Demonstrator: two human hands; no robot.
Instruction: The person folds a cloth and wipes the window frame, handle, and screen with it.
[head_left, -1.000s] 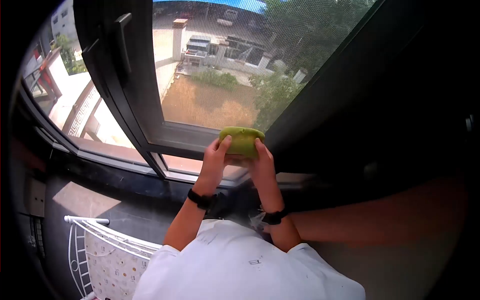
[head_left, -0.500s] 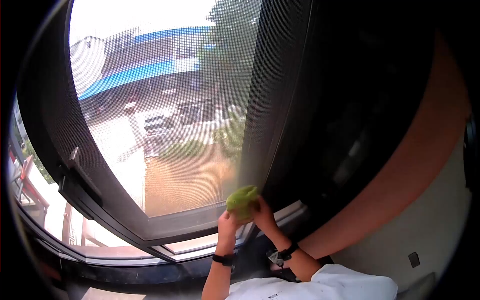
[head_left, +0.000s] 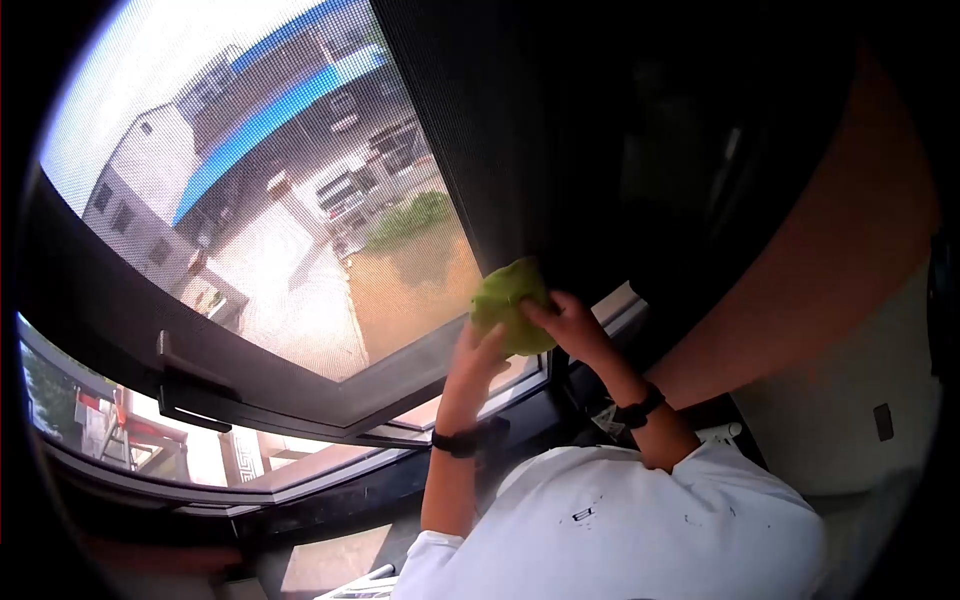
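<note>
A green cloth (head_left: pixel 515 308), bunched and folded, is held between both hands in front of the window's lower right corner. My left hand (head_left: pixel 482 350) grips its lower left side, with the thumb over the front. On the right side of the cloth, my right hand (head_left: pixel 570 322) pinches it between thumb and fingers. Both wrists wear black bands. Behind the cloth is the dark frame (head_left: pixel 400 375) of a window with a mesh screen (head_left: pixel 290 230).
A black window handle (head_left: pixel 195 395) sticks out at the lower left of the frame. A dark curtain or panel with a reddish-brown edge (head_left: pixel 800 240) fills the right. White metal rails (head_left: pixel 365 585) show at the bottom, and a wall socket or switch (head_left: pixel 883 422) at far right.
The view has swung and tilted relative to the window. The green cloth has gone from a flat, wide shape to a bunched one, still held by both hands.
</note>
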